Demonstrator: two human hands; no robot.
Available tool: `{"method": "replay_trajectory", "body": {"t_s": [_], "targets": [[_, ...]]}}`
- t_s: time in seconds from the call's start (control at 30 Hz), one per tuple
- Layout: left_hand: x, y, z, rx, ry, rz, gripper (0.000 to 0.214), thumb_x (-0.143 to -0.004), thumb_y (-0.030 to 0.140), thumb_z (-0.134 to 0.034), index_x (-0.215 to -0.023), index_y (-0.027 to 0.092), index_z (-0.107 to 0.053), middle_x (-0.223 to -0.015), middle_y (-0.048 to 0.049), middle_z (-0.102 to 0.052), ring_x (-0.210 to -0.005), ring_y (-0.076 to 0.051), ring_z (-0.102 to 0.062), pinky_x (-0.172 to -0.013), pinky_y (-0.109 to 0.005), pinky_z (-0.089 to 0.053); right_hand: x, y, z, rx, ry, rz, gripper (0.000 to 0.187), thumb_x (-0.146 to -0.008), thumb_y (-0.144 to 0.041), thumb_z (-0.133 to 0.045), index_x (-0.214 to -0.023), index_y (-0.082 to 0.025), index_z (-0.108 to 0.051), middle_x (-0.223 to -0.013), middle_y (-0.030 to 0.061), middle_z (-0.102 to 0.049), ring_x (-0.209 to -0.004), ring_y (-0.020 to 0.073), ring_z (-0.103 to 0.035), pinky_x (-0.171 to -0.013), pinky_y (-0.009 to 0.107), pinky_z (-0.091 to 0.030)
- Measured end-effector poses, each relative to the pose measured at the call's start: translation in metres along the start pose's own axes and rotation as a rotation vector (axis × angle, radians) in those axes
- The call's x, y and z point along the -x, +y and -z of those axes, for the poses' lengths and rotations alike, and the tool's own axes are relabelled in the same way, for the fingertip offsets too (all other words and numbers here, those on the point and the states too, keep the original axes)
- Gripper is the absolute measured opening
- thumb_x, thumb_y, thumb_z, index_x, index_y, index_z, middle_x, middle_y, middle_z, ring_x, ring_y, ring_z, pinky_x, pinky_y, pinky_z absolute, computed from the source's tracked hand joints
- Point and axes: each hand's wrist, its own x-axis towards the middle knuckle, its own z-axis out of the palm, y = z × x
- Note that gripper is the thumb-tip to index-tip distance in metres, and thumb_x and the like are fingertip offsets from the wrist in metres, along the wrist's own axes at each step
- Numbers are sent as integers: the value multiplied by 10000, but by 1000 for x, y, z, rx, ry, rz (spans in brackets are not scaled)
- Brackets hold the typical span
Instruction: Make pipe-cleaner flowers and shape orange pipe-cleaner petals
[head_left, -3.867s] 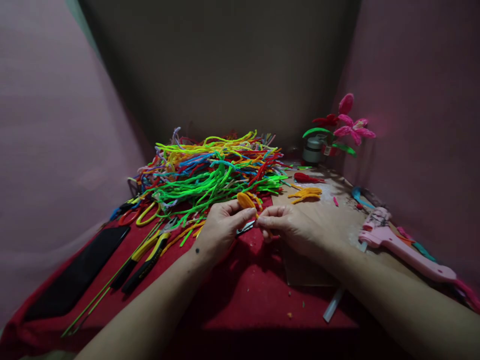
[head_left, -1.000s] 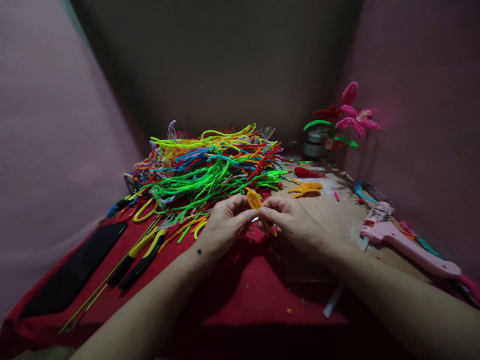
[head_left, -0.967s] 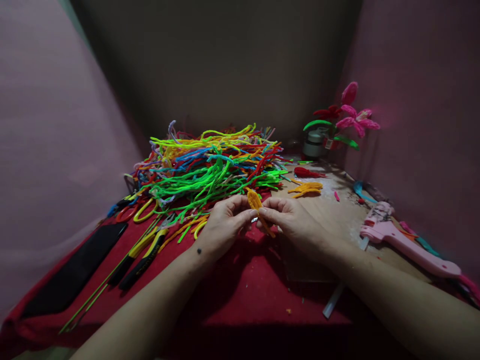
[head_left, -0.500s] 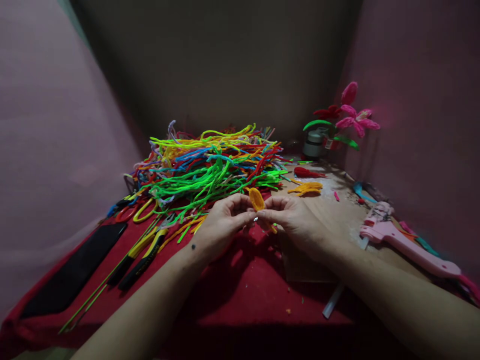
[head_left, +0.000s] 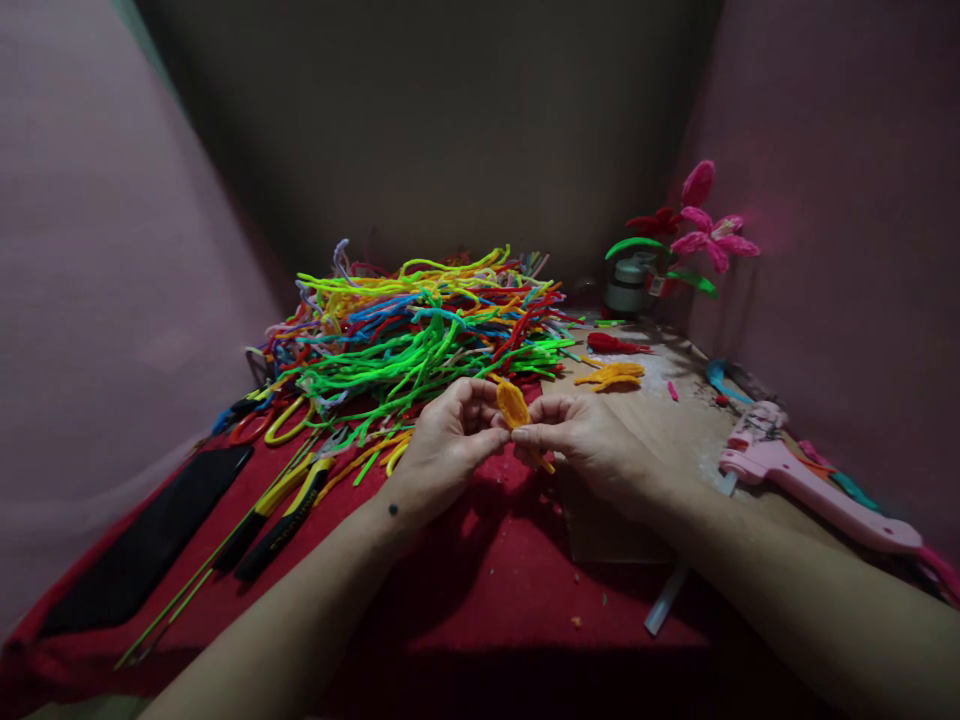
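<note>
Between my two hands is an orange pipe-cleaner petal [head_left: 513, 406], an upright oval with a short stem pointing down to the right. My left hand [head_left: 459, 440] pinches its left side with thumb and fingers. On the lower right, the thumb and fingertips of my right hand [head_left: 574, 435] are closed on the same petal near its base. Fingers partly hide the lower end. More orange petals [head_left: 611, 376] lie on the board behind my right hand, with a red petal bundle [head_left: 611, 344] beyond them.
A big heap of coloured pipe cleaners [head_left: 420, 330] fills the back. Pliers [head_left: 289, 510], scissors [head_left: 281, 425] and a black phone-like slab [head_left: 150, 540] lie left on the red cloth [head_left: 465, 610]. Right are a cardboard sheet [head_left: 615, 520], a pink glue gun [head_left: 817, 490] and pink flowers [head_left: 712, 238].
The petal has turned and tilted slightly in my fingers. My left hand has shifted a little, and a small shiny spot by the thumbs no longer shows.
</note>
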Motion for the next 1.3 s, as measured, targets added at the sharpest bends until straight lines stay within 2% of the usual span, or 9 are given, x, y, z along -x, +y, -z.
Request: {"method": "replay_trajectory", "body": {"t_s": [0.2, 0.37, 0.5, 0.63, 0.77, 0.9, 1.03, 1.2, 1.3], "targets": [[0, 0, -1, -60, -19, -28, 289, -638, 142, -670, -885, 138, -521, -774, -8, -591, -694, -116, -565, -649, -247, -452, -1, 3, 0, -13, -14, -15, 180, -619, -237, -673, -560, -140, -534, -502, -32, -527, -441, 66, -425, -454, 222, -318], [-1, 0, 2, -41, -97, -17, 285, -654, 125, -650, -909, 135, -524, -818, -22, -598, -734, -126, -565, -684, -258, -447, 1, 0, -1, -65, -30, -53, 226, -613, -258, -694, -536, -146, -513, -473, -41, -515, -417, 62, -410, -440, 219, -302], [0, 6, 4, -100, -121, -17, 238, -699, 208, -640, -915, 132, -575, -851, -39, -617, -779, -144, -562, -702, -255, -434, 3, -4, 0, -51, -7, 1, 202, -627, -242, -675, -537, -145, -523, -483, -41, -512, -435, 64, -412, -464, 224, -311], [2, 10, 3, -92, -44, 0, 210, -726, 315, -627, -857, 150, -627, -748, -11, -624, -647, -113, -539, -613, -224, -411, 4, -2, -2, -36, -24, -38, 207, -616, -234, -673, -519, -149, -511, -460, -43, -493, -412, 61, -386, -442, 222, -286], [2, 6, 0, -70, 68, 4, 162, -725, 301, -625, -691, 142, -632, -570, 23, -550, -490, -69, -437, -483, -200, -335, 4, 3, -4, -64, -71, -84, 181, -620, -214, -650, -522, -156, -509, -452, -41, -498, -387, 59, -367, -411, 219, -259], [0, 3, -2, 98, 103, 50, 167, -706, 292, -643, -646, 143, -595, -527, 31, -516, -454, -58, -404, -452, -195, -303, 4, 4, -6, -108, -87, -83, 190, -625, -199, -648, -519, -154, -497, -451, -40, -514, -377, 53, -366, -411, 218, -253], [1, 7, -3, 21, 122, 19, 198, -711, 285, -643, -597, 137, -575, -494, 36, -479, -445, -47, -368, -436, -185, -269, 4, 3, -5, -119, -48, -41, 207, -620, -211, -673, -521, -152, -501, -463, -36, -530, -396, 56, -392, -431, 219, -278], [1, 7, 1, 51, -18, 71, 158, -744, 308, -614, -762, 151, -617, -509, 50, -437, -429, -34, -312, -416, -178, -214, 4, 3, -3, -122, -57, -82, 201, -603, -209, -677, -519, -150, -505, -464, -32, -533, -389, 60, -404, -416, 216, -281], [0, 3, 2, 87, -122, 113, 179, -736, 314, -624, -744, 137, -598, -536, 45, -455, -438, -28, -312, -412, -168, -205, 3, 4, -3, -119, -55, -80, 177, -595, -189, -663, -519, -146, -509, -453, -35, -522, -382, 60, -403, -406, 213, -281]]}}
